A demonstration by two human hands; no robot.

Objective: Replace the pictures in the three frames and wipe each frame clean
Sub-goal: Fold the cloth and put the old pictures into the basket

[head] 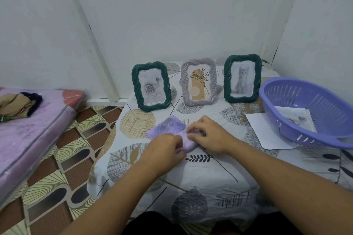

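Note:
Three frames stand upright in a row at the back of the table: a green one (151,86) with a rose picture on the left, a grey one (199,81) with a plant drawing in the middle, and a green one (242,78) with a cat picture on the right. In front of them a lilac cloth (169,127) lies on the tablecloth. My left hand (164,149) pinches its near edge. My right hand (208,133) grips its right side with curled fingers.
A purple slotted basket (313,108) sits at the right with a printed picture (295,118) inside, resting on white paper sheets (267,131). A pink wrapped mattress (32,126) with bundled fabric (19,105) lies left, across a patterned floor (76,149). White walls close in behind.

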